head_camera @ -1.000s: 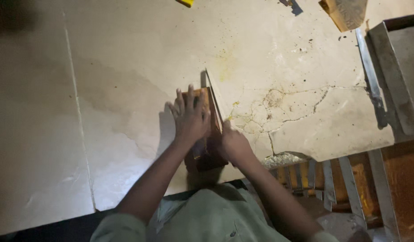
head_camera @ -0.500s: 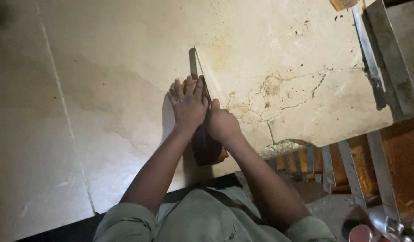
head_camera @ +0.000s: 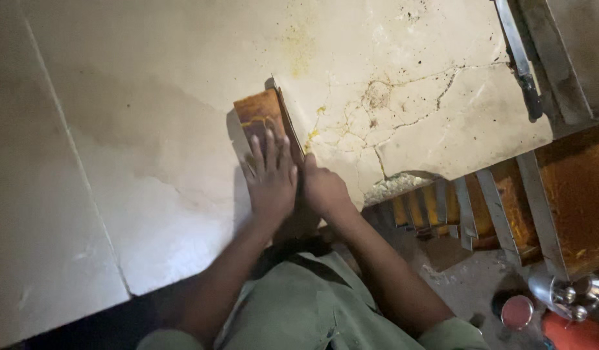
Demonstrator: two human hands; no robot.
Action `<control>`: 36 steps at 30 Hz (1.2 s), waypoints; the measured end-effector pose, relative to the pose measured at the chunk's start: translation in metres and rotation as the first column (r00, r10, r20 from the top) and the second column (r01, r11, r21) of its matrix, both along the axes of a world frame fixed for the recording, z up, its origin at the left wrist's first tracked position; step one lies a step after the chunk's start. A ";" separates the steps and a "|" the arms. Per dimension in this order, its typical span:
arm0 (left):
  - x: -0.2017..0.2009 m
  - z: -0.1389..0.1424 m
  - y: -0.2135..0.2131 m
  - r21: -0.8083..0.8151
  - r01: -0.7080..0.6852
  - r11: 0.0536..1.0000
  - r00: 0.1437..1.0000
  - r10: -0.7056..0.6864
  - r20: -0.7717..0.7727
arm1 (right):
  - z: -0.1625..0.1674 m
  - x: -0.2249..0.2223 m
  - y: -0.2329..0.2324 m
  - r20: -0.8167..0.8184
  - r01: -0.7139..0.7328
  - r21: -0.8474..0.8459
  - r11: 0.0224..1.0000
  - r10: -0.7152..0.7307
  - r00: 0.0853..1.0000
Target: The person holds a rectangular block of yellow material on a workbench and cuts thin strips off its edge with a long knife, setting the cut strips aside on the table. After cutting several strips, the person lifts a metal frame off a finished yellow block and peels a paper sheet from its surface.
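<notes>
The flat rust-brown wooden block (head_camera: 260,116) is looking rough and matt, streaked with yellow. The pale cracked stone slab (head_camera: 410,110) at three o'clock of it is showing smooth, faintly glossy, stained. A thin grey metal blade (head_camera: 286,120) is edging the block.

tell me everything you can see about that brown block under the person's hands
The brown block looks like an orange-brown slab with yellowish streaks on its top face, lying flat on the cracked pale stone slab. A thin grey metal blade or plate stands along its right edge. The left hand presses flat on its near part, fingers spread, covering much of it. The right hand sits at its right side, beside the blade. Its material is unclear; its near end is hidden.
</notes>
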State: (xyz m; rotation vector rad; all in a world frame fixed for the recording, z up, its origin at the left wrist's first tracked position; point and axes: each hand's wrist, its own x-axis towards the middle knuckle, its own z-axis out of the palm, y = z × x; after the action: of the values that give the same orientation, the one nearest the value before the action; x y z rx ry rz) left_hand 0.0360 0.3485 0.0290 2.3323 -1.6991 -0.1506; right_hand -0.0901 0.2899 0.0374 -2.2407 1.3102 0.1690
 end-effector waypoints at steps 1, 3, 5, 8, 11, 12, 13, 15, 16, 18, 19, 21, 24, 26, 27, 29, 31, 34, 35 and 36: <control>-0.011 -0.001 0.015 -0.006 0.007 1.000 1.000 -0.007 -0.014 | 0.000 0.002 -0.002 0.013 -0.003 -0.007 1.000 0.003 1.000; -0.026 -0.007 0.033 -0.033 0.002 0.999 0.999 -0.001 0.037 | 0.002 0.003 -0.004 0.031 -0.012 -0.039 0.999 0.013 0.999; -0.032 -0.014 0.038 -0.064 -0.013 0.998 0.986 0.023 0.162 | 0.008 -0.001 -0.001 0.052 -0.020 -0.039 0.999 0.022 0.998; -0.029 -0.016 0.033 -0.211 -0.007 0.977 1.000 0.009 0.007 | 0.009 -0.018 0.015 0.043 -0.034 -0.026 0.999 0.036 0.998; -0.025 -0.003 0.028 -0.156 -0.007 0.988 0.999 0.012 0.032 | 0.011 -0.044 0.045 -0.018 -0.028 0.044 0.999 0.029 0.999; -0.025 0.000 0.028 -0.127 -0.007 0.992 0.999 0.011 0.033 | 0.012 -0.056 0.057 -0.017 -0.032 0.068 0.997 0.033 0.999; -0.027 0.002 0.029 -0.117 -0.010 0.993 0.999 0.014 0.035 | 0.014 -0.068 0.068 -0.014 -0.039 0.074 0.996 0.041 0.999; -0.030 0.008 0.030 -0.121 -0.009 0.993 1.000 0.011 0.016 | 0.019 -0.096 0.093 0.048 -0.090 -0.003 0.996 0.090 0.995; -0.031 0.010 0.030 -0.123 -0.006 0.992 1.000 0.006 -0.002 | 0.021 -0.108 0.106 0.081 -0.115 -0.042 0.992 0.119 0.990; -0.031 0.011 0.030 -0.129 0.004 0.992 1.000 -0.007 -0.023 | 0.024 -0.129 0.123 -0.109 -0.070 0.143 0.987 0.086 0.990; -0.031 0.011 0.028 -0.134 0.014 0.991 1.000 -0.017 -0.022 | 0.023 -0.135 0.128 -0.198 -0.033 0.227 0.973 0.080 0.977; -0.027 0.008 0.026 -0.130 0.029 0.991 0.999 -0.034 -0.038 | 0.020 -0.138 0.132 -0.095 -0.048 0.170 0.984 0.065 0.993; -0.024 0.007 0.027 -0.128 0.045 0.991 0.995 -0.056 -0.088 | 0.009 -0.119 0.117 0.042 -0.060 0.057 0.997 0.058 0.997; -0.028 0.006 0.029 -0.192 0.057 0.980 0.991 -0.079 -0.106 | 0.003 -0.100 0.099 0.068 -0.048 0.024 0.999 0.046 0.997; -0.031 0.004 0.032 -0.193 0.073 0.978 0.994 -0.087 -0.069 | 0.001 -0.090 0.089 0.051 -0.040 0.025 0.999 0.038 0.998; -0.038 0.002 0.036 -0.189 0.115 0.975 0.993 -0.119 -0.010 | 0.005 -0.077 0.069 0.031 -0.002 0.037 0.999 0.001 1.000; -0.039 -0.002 0.042 -0.055 0.311 0.949 0.948 -0.306 0.088 | 0.003 -0.074 0.054 0.035 0.033 0.051 0.998 -0.035 0.999; -0.014 -0.012 0.051 0.069 0.335 0.940 0.942 -0.333 -0.039 | -0.003 -0.088 0.046 0.346 0.104 -0.002 0.995 -0.097 0.933; 0.001 -0.016 0.055 0.100 0.306 0.947 0.948 -0.294 -0.122 | -0.004 -0.099 0.048 0.314 0.071 -0.038 0.997 -0.055 0.948; 0.020 -0.019 0.057 0.018 0.240 0.971 0.967 -0.238 -0.094 | -0.006 -0.108 0.051 0.278 0.038 -0.064 0.997 -0.019 0.960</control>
State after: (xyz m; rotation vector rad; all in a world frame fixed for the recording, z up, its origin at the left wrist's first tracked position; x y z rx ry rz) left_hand 0.0557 0.4058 0.0102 2.0969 -1.9385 -0.3228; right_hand -0.1982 0.3413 0.0319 -2.2049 1.2105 -0.1978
